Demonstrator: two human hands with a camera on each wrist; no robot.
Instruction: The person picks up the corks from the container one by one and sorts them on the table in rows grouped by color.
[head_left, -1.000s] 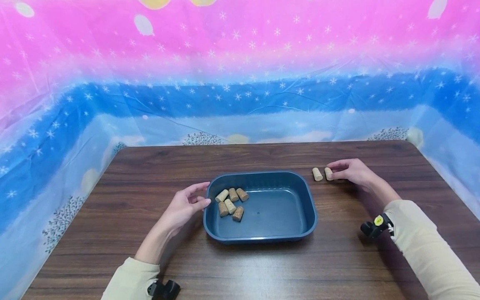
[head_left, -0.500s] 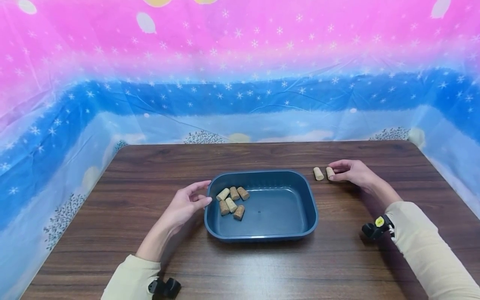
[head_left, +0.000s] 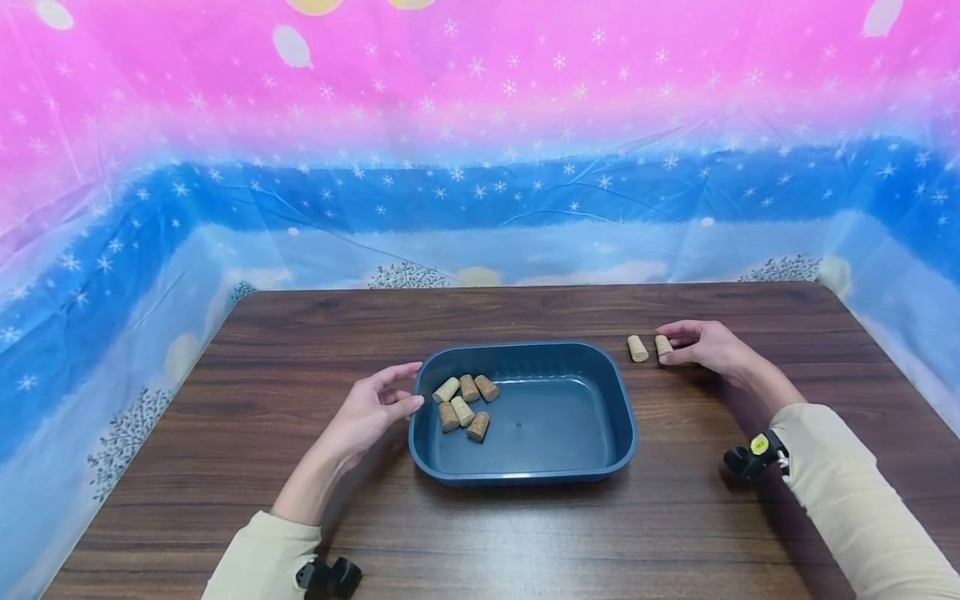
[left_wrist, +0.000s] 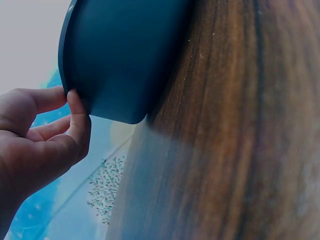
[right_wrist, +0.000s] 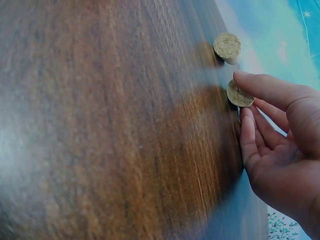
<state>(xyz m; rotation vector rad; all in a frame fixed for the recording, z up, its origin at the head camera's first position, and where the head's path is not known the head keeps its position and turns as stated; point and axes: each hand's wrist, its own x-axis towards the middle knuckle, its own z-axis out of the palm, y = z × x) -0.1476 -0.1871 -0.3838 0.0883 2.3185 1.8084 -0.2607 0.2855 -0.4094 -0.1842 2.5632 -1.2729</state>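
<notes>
My left hand (head_left: 371, 410) is at the left end of a dark blue plastic basin (head_left: 525, 478), thumb and fingers gripping its rim. The left wrist view shows those fingertips meeting at the rim of the basin (left_wrist: 125, 55). Inside the basin, several light and brown corks (head_left: 463, 408) lie grouped at the left. Beyond its back right corner, my right hand (head_left: 708, 346) holds a pale cork (head_left: 663, 348) between thumb and fingers, down at the tabletop. Just left of that one lies another pale cork (head_left: 637, 348). In the right wrist view the held cork (right_wrist: 240, 95) shows its round end.
The dark wood table (head_left: 510, 542) has its back edge close behind the corks. A pink and blue snowflake-print cloth (head_left: 480, 192) hangs around the back and sides. Black wrist cameras (head_left: 746, 460) sit below both forearms.
The view has shifted very slightly. Both hands stay where they were, the left at the basin and the right at the same cork, which has barely moved.
</notes>
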